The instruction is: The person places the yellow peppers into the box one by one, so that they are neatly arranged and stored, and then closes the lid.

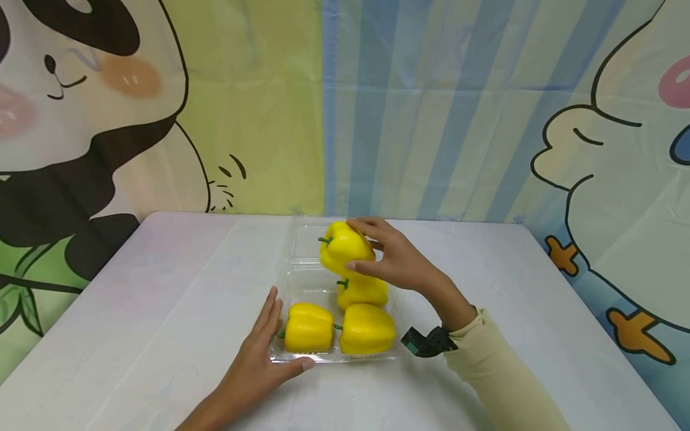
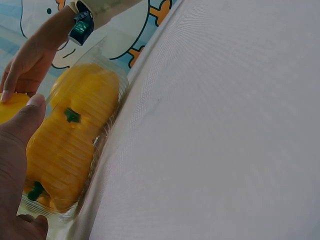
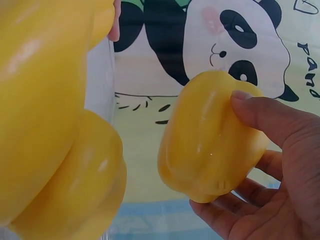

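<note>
A yellow bell pepper (image 1: 345,244) with a green stem is gripped between the thumb and fingers of my right hand (image 1: 396,254), raised above the far part of a clear plastic container (image 1: 309,281). The right wrist view shows this pepper (image 3: 210,135) held apart from the others. Three more yellow peppers lie in the container: one front left (image 1: 309,328), one front right (image 1: 368,329), and one behind that (image 1: 362,292), partly covered by the held pepper. My left hand (image 1: 261,353) rests at the container's left front corner, fingers straight along its side and thumb by the front edge.
The container's clear lid (image 1: 307,242) lies folded back at the far side. A white table (image 1: 178,299) spreads under everything. Behind it hangs a cartoon-printed cloth (image 1: 420,108). A small black device (image 1: 428,342) is strapped to my right wrist.
</note>
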Action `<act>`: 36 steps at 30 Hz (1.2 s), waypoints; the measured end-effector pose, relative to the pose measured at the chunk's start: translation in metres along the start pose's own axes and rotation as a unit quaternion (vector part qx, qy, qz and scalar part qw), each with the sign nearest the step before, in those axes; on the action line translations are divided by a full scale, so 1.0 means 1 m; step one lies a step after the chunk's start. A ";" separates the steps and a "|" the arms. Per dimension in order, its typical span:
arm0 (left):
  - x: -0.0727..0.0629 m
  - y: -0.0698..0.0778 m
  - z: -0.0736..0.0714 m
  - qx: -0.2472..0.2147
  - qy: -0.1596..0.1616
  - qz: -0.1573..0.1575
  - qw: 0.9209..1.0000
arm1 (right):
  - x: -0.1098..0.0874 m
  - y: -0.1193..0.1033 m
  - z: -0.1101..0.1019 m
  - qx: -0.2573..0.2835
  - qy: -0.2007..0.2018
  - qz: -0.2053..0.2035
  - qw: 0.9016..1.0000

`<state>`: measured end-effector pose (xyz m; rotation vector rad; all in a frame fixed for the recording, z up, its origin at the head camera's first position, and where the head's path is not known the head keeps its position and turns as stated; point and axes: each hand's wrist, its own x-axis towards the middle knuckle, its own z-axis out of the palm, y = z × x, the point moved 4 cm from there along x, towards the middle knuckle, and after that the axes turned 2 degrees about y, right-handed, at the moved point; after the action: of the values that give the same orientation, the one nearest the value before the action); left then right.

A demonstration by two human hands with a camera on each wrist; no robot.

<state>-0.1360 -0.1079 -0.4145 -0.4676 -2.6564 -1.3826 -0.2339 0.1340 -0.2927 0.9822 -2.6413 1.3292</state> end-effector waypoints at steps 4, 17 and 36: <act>0.001 0.000 0.000 0.001 -0.001 0.001 1.000 | 0.003 -0.005 0.003 -0.005 -0.005 -0.008 1.000; 0.002 -0.001 0.000 -0.001 -0.003 -0.003 1.000 | 0.012 -0.022 0.007 -0.010 -0.010 -0.028 0.999; 0.001 0.000 0.000 0.000 -0.007 -0.010 1.000 | 0.017 -0.024 0.030 -0.055 -0.043 -0.018 0.997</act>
<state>-0.1372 -0.1078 -0.4141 -0.4531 -2.6796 -1.3905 -0.2267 0.0927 -0.2900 1.0907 -2.7114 1.1463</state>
